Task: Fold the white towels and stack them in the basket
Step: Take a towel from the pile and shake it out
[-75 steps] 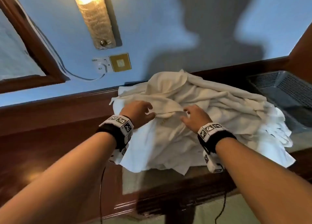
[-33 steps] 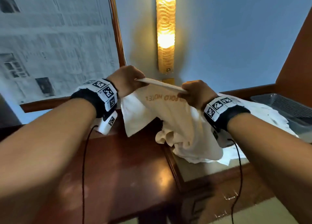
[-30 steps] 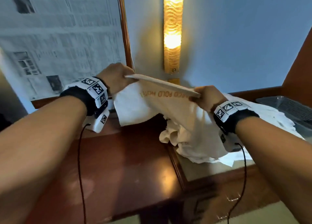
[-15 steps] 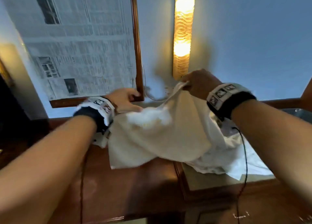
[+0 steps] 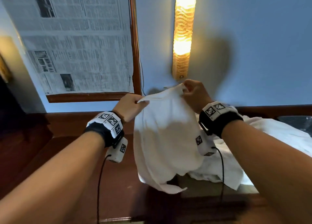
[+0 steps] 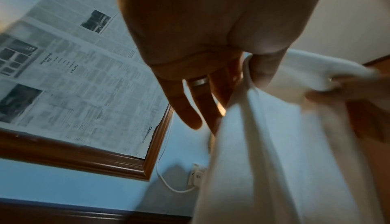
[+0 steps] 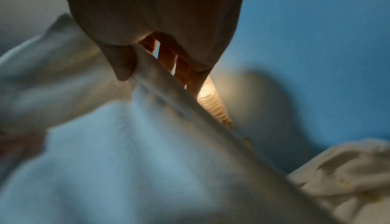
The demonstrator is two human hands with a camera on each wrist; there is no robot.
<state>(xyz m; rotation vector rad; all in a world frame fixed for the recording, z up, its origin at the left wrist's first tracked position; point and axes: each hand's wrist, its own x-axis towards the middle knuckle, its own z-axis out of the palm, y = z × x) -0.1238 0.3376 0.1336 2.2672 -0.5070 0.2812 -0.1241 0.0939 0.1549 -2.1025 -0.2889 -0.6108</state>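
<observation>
Two hands hold one white towel [image 5: 165, 139] aloft by its top edge: left hand [image 5: 129, 108] pinching the left corner between thumb and fingers, right hand [image 5: 194, 95] pinching the right corner slightly higher, both closed on cloth. Half a second ago the towel sagged in a bunched drape between hands set wider apart; it now hangs in a narrower, smoother panel, its lower hem trailing just above the dark wooden surface [image 5: 118, 181]. Judged from this, the piece is separated and squared up for a first fold, which is not yet made. Remaining stock: a crumpled pile of towels [image 5: 278, 136] on the surface to the right, under the right forearm. Basket [image 5: 293, 120]: only a dark corner visible at the far right edge, contents not discernible. Writing: the orange lettering seen on the towel a second ago, partly legible as "GOLD HOTEL", does not show on the face now presented. Framed newspaper [image 5: 76, 41] on the wall carries print too blurred to read from the head view; the left wrist view gives fragments resembling "Call Us" and "Class…", uncertain. Lit wall lamp [image 5: 183, 32] behind.
</observation>
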